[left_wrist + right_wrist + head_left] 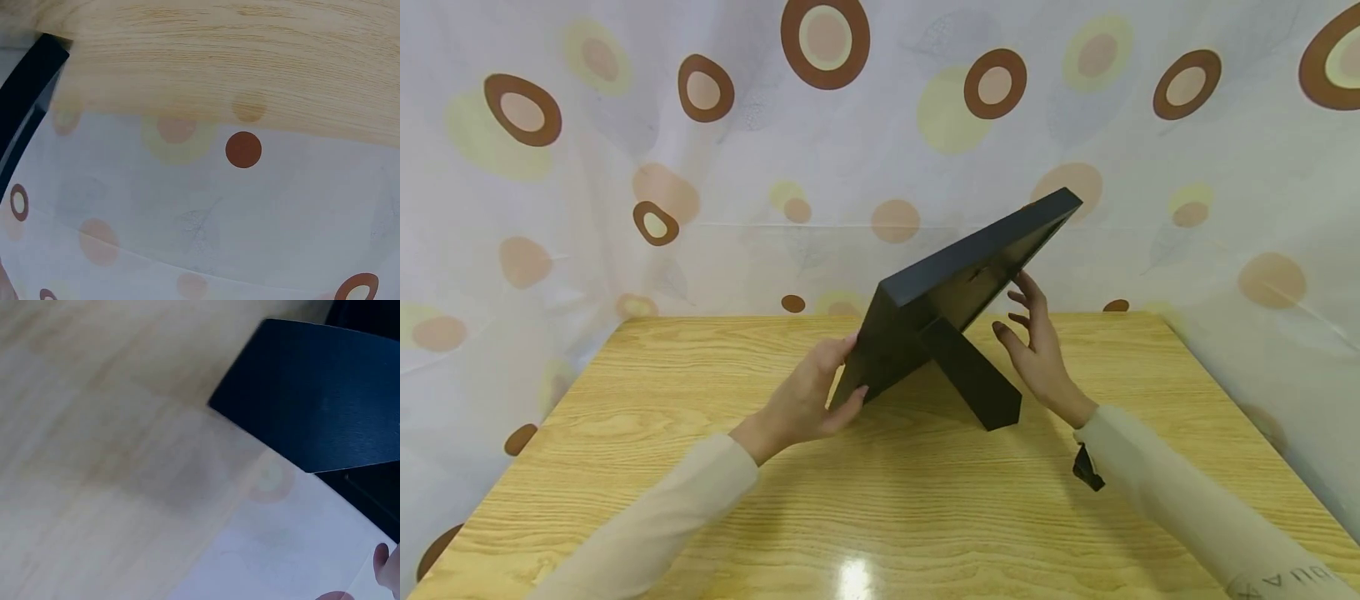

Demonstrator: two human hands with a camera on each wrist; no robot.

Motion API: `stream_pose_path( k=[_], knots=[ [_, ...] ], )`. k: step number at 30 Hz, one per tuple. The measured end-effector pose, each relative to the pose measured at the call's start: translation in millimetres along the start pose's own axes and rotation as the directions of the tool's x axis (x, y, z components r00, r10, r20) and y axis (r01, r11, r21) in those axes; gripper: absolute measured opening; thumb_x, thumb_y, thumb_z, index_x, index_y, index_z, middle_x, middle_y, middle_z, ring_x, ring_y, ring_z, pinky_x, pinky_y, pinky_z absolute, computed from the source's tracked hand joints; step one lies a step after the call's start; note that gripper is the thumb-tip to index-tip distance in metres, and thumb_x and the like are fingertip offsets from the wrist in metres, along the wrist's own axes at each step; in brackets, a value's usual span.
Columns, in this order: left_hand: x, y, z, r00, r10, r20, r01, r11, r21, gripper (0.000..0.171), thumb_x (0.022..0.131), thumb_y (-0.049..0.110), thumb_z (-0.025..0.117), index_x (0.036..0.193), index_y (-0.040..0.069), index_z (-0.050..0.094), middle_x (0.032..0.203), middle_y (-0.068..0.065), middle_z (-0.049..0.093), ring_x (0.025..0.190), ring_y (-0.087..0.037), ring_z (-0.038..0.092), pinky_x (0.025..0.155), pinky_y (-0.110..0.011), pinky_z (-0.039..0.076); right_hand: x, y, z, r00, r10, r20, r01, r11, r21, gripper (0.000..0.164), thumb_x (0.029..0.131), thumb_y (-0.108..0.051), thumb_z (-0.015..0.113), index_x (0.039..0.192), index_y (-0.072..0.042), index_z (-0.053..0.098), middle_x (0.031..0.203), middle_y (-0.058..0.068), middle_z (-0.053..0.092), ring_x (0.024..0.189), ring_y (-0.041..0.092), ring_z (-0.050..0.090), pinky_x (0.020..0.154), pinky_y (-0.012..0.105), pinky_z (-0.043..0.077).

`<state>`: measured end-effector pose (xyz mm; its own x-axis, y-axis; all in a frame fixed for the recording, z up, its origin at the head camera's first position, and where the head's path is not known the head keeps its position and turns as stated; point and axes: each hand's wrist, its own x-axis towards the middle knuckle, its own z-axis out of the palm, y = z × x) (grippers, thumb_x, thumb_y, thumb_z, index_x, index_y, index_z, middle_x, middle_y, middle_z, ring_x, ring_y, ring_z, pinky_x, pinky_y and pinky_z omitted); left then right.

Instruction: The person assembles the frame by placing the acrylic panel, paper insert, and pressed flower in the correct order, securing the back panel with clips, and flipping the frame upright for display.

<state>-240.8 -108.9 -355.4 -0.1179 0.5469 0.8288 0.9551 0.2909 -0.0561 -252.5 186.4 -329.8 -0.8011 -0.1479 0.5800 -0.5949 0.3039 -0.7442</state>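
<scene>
A black picture frame (pixel 880 342), its back towards me, is tilted with its right side raised above the wooden table. From its back the black easel leg (pixel 973 375) sticks out down and to the right. My left hand (pixel 805 392) grips the left side of the frame, thumb towards the back. My right hand (pixel 1037 350) is at the right side, index fingertip right at the frame's edge, thumb apart from it. The right wrist view has the easel leg (pixel 312 394) up close and a fingertip (pixel 381 562) low at the right. Only a frame edge (pixel 28 94) shows in the left wrist view.
The wooden table (pixel 880 500) stretches beneath both arms. Behind it and along its sides hangs a pale curtain (pixel 865 167) with brown and yellow ovals. A small black strap end (pixel 1086 468) hangs from the right sleeve.
</scene>
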Motion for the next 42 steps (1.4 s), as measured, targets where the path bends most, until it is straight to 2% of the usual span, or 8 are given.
stream_pose_path(
  k=[11, 18, 21, 25, 30, 33, 37, 42],
  knots=[
    [9.3, 10.9, 6.4, 0.995, 0.098, 0.017, -0.098, 0.995, 0.026, 0.08, 0.081, 0.015, 0.059, 0.146, 0.003, 0.013, 0.097, -0.012, 0.054, 0.083, -0.021, 0.051, 0.073, -0.031, 0.045, 27, 12, 1, 0.992, 0.038, 0.119, -0.045, 0.997, 0.057, 0.062, 0.088, 0.008, 0.044, 0.142, 0.003, 0.014, 0.147, 0.023, 0.018, 0.13, 0.041, 0.024, 0.1, 0.058, 0.025],
    [12.6, 14.3, 8.4, 0.989, 0.14, 0.047, -0.142, 0.989, 0.041, 0.085, 0.08, 0.016, 0.062, 0.146, 0.002, 0.01, 0.094, -0.01, 0.054, 0.08, -0.019, 0.051, 0.07, -0.029, 0.046, 38, 39, -1, 0.981, 0.074, 0.178, -0.084, 0.995, 0.05, 0.065, 0.09, 0.002, 0.047, 0.145, -0.01, 0.014, 0.147, 0.017, 0.022, 0.133, 0.034, 0.024, 0.102, 0.054, 0.025],
    [12.9, 14.7, 8.7, 0.988, 0.145, 0.056, -0.148, 0.988, 0.048, 0.087, 0.079, 0.016, 0.062, 0.146, 0.001, 0.009, 0.093, -0.01, 0.053, 0.079, -0.018, 0.051, 0.07, -0.029, 0.046, 40, 39, -1, 0.982, 0.075, 0.174, -0.085, 0.995, 0.049, 0.065, 0.09, 0.0, 0.046, 0.146, -0.011, 0.013, 0.147, 0.016, 0.022, 0.133, 0.033, 0.024, 0.102, 0.053, 0.026],
    [11.0, 14.0, 8.6, 0.987, 0.148, 0.055, -0.15, 0.988, 0.038, 0.086, 0.079, 0.017, 0.063, 0.145, 0.0, 0.012, 0.093, -0.008, 0.053, 0.078, -0.017, 0.051, 0.07, -0.028, 0.046, 44, 15, -3, 0.993, 0.06, 0.105, -0.069, 0.994, 0.083, 0.062, 0.09, 0.0, 0.043, 0.144, -0.005, 0.012, 0.147, 0.018, 0.019, 0.131, 0.036, 0.024, 0.102, 0.054, 0.025],
    [3.0, 10.8, 8.0, 0.987, 0.148, 0.066, -0.148, 0.989, -0.008, 0.078, 0.081, 0.017, 0.06, 0.143, -0.002, 0.016, 0.093, -0.008, 0.054, 0.077, -0.017, 0.051, 0.072, -0.027, 0.045, 48, -22, -7, 0.998, 0.01, -0.068, -0.004, 0.995, 0.101, 0.058, 0.09, -0.004, 0.041, 0.143, -0.004, 0.016, 0.148, 0.014, 0.018, 0.131, 0.031, 0.025, 0.102, 0.05, 0.026],
    [-3.8, 9.2, 7.6, 0.986, 0.145, 0.087, -0.144, 0.989, -0.024, 0.072, 0.084, 0.015, 0.054, 0.142, -0.004, 0.016, 0.093, -0.008, 0.053, 0.079, -0.017, 0.051, 0.072, -0.027, 0.045, 51, -37, -10, 0.981, -0.101, -0.165, 0.112, 0.992, 0.061, 0.054, 0.09, -0.004, 0.04, 0.141, -0.003, 0.022, 0.144, 0.015, 0.023, 0.129, 0.024, 0.028, 0.102, 0.045, 0.027],
    [-11.2, 8.9, 8.5, 0.983, 0.143, 0.11, -0.14, 0.989, -0.038, 0.067, 0.086, 0.013, 0.049, 0.141, -0.007, 0.017, 0.089, -0.006, 0.053, 0.078, -0.016, 0.051, 0.071, -0.027, 0.045, 54, -54, -9, 0.938, -0.256, -0.236, 0.261, 0.965, -0.009, 0.048, 0.091, -0.006, 0.039, 0.136, 0.004, 0.028, 0.135, 0.026, 0.03, 0.124, 0.016, 0.031, 0.099, 0.034, 0.028],
    [-13.1, 10.6, 10.7, 0.984, 0.141, 0.11, -0.137, 0.99, -0.041, 0.064, 0.086, 0.011, 0.048, 0.139, -0.009, 0.018, 0.085, -0.005, 0.052, 0.075, -0.015, 0.05, 0.069, -0.026, 0.046, 56, -69, -6, 0.918, -0.304, -0.256, 0.305, 0.952, -0.038, 0.044, 0.091, -0.008, 0.039, 0.13, 0.013, 0.034, 0.132, 0.03, 0.033, 0.118, 0.019, 0.035, 0.093, 0.028, 0.029]
  ],
)
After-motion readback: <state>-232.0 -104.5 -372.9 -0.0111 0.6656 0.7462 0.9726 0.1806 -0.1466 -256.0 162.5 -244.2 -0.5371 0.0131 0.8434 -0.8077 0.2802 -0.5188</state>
